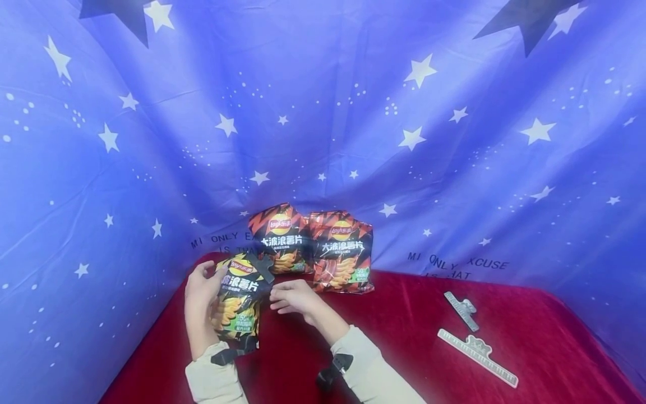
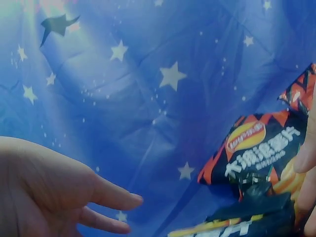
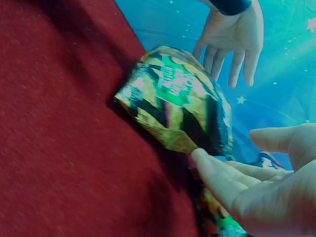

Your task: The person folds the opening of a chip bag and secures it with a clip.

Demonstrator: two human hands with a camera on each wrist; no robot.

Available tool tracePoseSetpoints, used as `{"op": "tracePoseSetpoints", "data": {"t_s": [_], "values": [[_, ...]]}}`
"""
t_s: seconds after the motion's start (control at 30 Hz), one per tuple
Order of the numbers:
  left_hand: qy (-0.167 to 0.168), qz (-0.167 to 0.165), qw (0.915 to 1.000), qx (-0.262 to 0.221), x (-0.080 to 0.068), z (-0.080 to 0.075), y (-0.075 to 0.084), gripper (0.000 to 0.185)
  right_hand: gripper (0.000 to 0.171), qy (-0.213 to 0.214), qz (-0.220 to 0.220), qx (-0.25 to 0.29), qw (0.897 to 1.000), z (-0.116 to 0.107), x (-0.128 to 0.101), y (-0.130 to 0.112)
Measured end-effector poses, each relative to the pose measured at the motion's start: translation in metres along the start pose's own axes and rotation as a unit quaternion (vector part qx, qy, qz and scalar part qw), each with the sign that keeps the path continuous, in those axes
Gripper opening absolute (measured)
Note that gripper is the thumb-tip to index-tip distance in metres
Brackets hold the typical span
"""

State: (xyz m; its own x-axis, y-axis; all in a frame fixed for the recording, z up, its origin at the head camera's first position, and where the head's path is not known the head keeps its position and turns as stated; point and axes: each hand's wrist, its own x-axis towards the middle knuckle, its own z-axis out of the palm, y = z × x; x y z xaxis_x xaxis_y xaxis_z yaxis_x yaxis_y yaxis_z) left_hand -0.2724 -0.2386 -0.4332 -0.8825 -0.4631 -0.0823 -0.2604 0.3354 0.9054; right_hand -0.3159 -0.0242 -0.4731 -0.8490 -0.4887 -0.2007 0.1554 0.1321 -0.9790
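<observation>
A yellow-and-black bag of potato chips (image 1: 237, 308) stands upright at the left front of the red-covered table. A dark clip (image 1: 264, 268) sits across its upper right corner, and the left wrist view shows that clip (image 2: 266, 202) close up. My left hand (image 1: 199, 294) is beside the bag's left side, fingers extended; the right wrist view shows this hand (image 3: 232, 44) apart from the bag. On the other side, my right hand (image 1: 298, 300) reaches toward the clipped edge with straight fingers. Whether its fingertips touch the bag (image 3: 173, 98), I cannot tell.
Behind stand two red-and-black chip bags, one at the left (image 1: 282, 238) and one at the right (image 1: 343, 252). Two ruler-like clips, a grey one (image 1: 460, 311) and a longer pale one (image 1: 476, 359), lie at the table's right. A blue starry cloth (image 1: 323, 112) hangs around.
</observation>
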Motion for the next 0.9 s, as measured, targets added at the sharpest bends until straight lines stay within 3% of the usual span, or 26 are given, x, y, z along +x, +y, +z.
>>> {"op": "tracePoseSetpoints", "data": {"t_s": [0.17, 0.33, 0.53, 0.6, 0.73, 0.9], "values": [[0.075, 0.061, 0.9951, -0.021, -0.009, 0.005, 0.017, 0.054, 0.038, 0.013, -0.037, -0.03, 0.999, -0.021, -0.003, -0.015], [0.066, 0.11, 0.9887, -0.078, -0.015, 0.024, 0.039, 0.049, 0.04, 0.044, -0.077, -0.046, 0.995, -0.051, -0.012, -0.038], [0.003, 0.179, 0.9665, -0.184, -0.016, 0.072, 0.06, 0.046, 0.042, 0.1, -0.108, -0.071, 0.987, -0.091, -0.028, -0.061], [-0.026, 0.188, 0.959, -0.21, -0.016, 0.09, 0.063, 0.046, 0.042, 0.118, -0.116, -0.075, 0.983, -0.105, -0.032, -0.064], [-0.079, 0.186, 0.9507, -0.235, -0.014, 0.119, 0.064, 0.046, 0.043, 0.148, -0.126, -0.063, 0.979, -0.133, -0.039, -0.064], [-0.141, 0.146, 0.9479, -0.246, -0.009, 0.135, 0.058, 0.05, 0.044, 0.183, -0.135, -0.035, 0.973, -0.163, -0.047, -0.055]]}}
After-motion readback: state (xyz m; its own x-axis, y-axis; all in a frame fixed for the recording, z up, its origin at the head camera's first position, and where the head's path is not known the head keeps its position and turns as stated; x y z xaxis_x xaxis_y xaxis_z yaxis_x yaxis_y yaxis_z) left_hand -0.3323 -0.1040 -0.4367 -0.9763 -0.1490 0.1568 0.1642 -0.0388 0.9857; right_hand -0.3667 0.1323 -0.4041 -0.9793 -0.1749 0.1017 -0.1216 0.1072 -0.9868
